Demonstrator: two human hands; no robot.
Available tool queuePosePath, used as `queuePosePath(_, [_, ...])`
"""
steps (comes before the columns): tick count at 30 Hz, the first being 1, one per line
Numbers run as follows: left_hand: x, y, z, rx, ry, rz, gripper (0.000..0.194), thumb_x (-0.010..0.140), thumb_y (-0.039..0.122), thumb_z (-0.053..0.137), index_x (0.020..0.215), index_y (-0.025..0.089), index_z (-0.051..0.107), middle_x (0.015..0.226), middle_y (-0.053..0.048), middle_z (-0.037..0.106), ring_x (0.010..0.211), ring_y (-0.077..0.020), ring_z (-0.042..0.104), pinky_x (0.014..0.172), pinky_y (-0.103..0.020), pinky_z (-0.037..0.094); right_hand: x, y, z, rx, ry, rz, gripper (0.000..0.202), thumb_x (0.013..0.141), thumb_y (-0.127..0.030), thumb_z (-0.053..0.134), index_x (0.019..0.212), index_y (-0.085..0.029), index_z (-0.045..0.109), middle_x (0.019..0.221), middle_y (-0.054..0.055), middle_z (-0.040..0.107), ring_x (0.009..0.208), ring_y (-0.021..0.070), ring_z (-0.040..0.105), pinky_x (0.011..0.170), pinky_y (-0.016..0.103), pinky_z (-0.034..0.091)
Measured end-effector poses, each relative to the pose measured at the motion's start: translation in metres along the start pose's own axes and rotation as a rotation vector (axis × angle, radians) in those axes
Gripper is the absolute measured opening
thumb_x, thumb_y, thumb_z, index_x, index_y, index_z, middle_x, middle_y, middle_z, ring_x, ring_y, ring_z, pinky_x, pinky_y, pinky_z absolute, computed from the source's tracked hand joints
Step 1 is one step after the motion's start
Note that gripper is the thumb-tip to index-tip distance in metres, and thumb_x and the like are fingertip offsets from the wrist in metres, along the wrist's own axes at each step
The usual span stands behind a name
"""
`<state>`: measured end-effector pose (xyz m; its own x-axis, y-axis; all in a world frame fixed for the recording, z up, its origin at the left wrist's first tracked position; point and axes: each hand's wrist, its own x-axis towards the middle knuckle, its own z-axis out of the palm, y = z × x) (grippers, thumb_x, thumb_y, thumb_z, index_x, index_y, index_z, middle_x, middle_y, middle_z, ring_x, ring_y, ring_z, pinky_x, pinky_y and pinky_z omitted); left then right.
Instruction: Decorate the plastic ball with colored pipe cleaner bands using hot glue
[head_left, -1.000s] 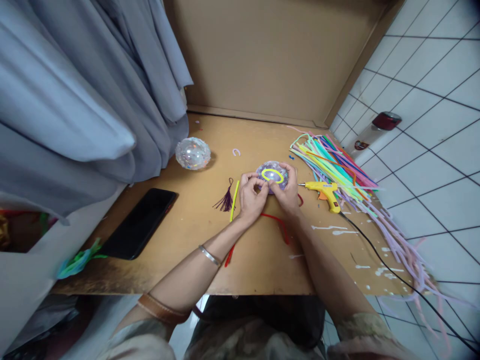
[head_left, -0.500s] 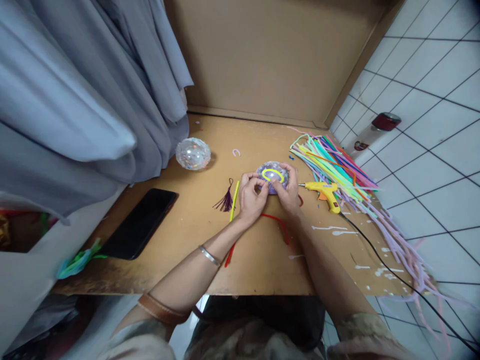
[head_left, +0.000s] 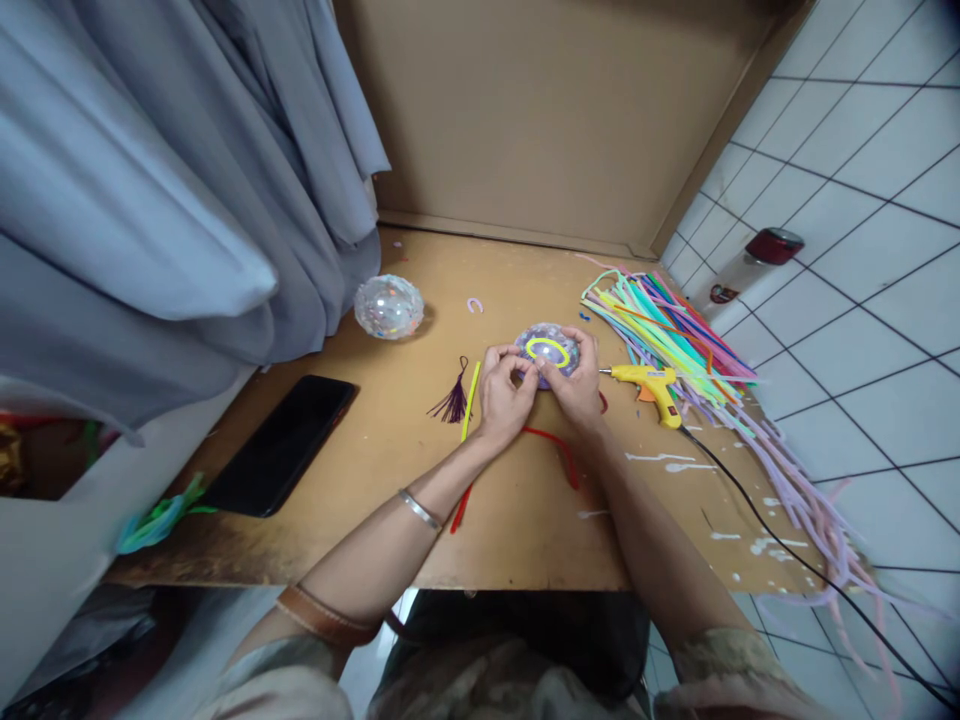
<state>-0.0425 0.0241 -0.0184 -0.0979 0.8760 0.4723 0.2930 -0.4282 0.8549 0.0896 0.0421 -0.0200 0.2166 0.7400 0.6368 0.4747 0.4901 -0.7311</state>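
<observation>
Between my hands sits a rounded purple and clear ball [head_left: 550,334] with a bright yellow ring on its top. My right hand [head_left: 579,385] wraps its right side, the thumb pressing near the ring's front edge. At the ball's near left edge, my left hand [head_left: 506,395] has thumb and forefinger pinched together; the tips hide whatever is between them. A yellow pipe cleaner strip [head_left: 470,400] and a dark purple tassel [head_left: 454,398] lie left of my left hand. A red pipe cleaner [head_left: 559,445] runs along the table below my hands.
A yellow glue gun [head_left: 649,385] lies right of my hands, its cord trailing off right. Behind it spreads a pile of coloured pipe cleaners [head_left: 667,330]. A clear ball [head_left: 389,307] and a black phone [head_left: 283,445] are on the left. A grey curtain [head_left: 300,180] hangs there.
The view has shifted very slightly. Both hands keep nearly the same grip at the purple ball, with hardly any finger movement.
</observation>
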Motion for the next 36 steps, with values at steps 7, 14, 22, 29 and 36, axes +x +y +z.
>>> queuePosePath(7, [0.0016,-0.0016,-0.0010,0.012,-0.024,0.027,0.013,0.089,0.024,0.061,0.077,0.019,0.063,0.107,-0.009,0.060,0.110,-0.0218,0.061,0.098,-0.039,0.051,0.0025,-0.0008,-0.0009,-0.034,0.009,0.015,0.047,0.074,-0.046,0.073,0.112,-0.024,0.056,0.114,0.008,0.060,0.111,0.0272,0.058,0.100,0.048,0.049])
queuePosePath(14, [0.0026,-0.0004,-0.0012,0.000,-0.029,0.017,0.012,0.088,0.024,0.062,0.078,0.018,0.064,0.107,-0.010,0.059,0.106,-0.0217,0.062,0.092,-0.037,0.054,0.0019,-0.0010,-0.0008,-0.050,0.011,0.005,0.046,0.074,-0.043,0.073,0.113,-0.024,0.057,0.115,0.008,0.060,0.111,0.0269,0.059,0.100,0.047,0.049])
queuePosePath(22, [0.0020,-0.0017,-0.0007,-0.011,-0.020,0.027,0.008,0.086,0.021,0.063,0.079,0.018,0.065,0.107,-0.010,0.060,0.105,-0.0208,0.063,0.089,-0.034,0.055,0.0012,0.0002,-0.0008,-0.028,0.017,0.024,0.048,0.075,-0.045,0.074,0.114,-0.024,0.057,0.116,0.009,0.060,0.113,0.0277,0.058,0.102,0.049,0.048])
queuePosePath(29, [0.0017,-0.0017,-0.0026,-0.002,-0.029,0.046,0.010,0.089,0.020,0.060,0.079,0.019,0.065,0.107,-0.009,0.061,0.108,-0.0209,0.062,0.097,-0.037,0.053,0.0011,0.0013,-0.0015,-0.024,0.006,0.012,0.048,0.076,-0.047,0.074,0.114,-0.024,0.057,0.116,0.008,0.060,0.113,0.0271,0.059,0.101,0.047,0.048])
queuePosePath(36, [0.0021,-0.0025,-0.0022,-0.003,-0.022,0.045,0.012,0.089,0.021,0.061,0.077,0.019,0.064,0.105,-0.009,0.062,0.108,-0.0211,0.062,0.097,-0.038,0.052,0.0002,0.0010,-0.0028,-0.017,-0.005,-0.002,0.042,0.083,-0.049,0.068,0.116,-0.025,0.056,0.117,0.008,0.060,0.112,0.0259,0.059,0.101,0.046,0.048])
